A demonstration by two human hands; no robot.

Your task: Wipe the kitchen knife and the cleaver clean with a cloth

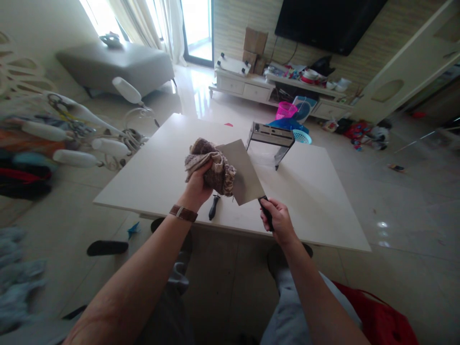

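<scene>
My left hand (198, 189) is closed around a bunched brown-and-beige cloth (214, 167). In my right hand (282, 221) is the black handle of a cleaver (247, 175), its broad grey blade tilted up to the left. The cloth meets or overlaps the blade's left edge; I cannot tell how firmly it presses. Below the cloth, a black-handled tool (214, 208) lies on the white table (316, 206), its upper end mostly hidden. Behind the blade stands a knife rack (275, 134) with a dark slotted top and clear sides.
Past the table's far edge are a pink basket (286, 110) and a light-blue basket (302, 137). A lamp with white shades (126, 90) stands close on the left. A red bag (381, 314) lies at lower right. A cluttered TV cabinet (244, 88) lines the far wall.
</scene>
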